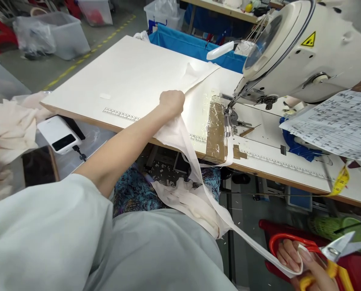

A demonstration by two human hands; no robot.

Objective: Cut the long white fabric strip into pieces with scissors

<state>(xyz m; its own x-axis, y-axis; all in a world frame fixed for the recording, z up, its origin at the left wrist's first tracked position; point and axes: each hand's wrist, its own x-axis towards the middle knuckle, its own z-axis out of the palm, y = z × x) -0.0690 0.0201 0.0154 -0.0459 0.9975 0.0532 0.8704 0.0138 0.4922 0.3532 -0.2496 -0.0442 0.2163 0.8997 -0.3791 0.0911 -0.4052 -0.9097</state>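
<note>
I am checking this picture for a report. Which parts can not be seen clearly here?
- Right hand, head view: cut off by the bottom edge; scissors and white strip cover part of it.
- Left hand: fingers buried in the white fabric.
- Needle of the sewing machine: too small, hidden behind its head.
- Printed sheet: text too small to read.

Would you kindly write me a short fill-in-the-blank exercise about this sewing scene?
1. The left hand grips white ____ at the table's edge.
2. The right hand holds ____ with red and yellow handles.
3. A white strip runs from the cloth to the ____ hand.

Missing words: fabric; scissors; right
</note>
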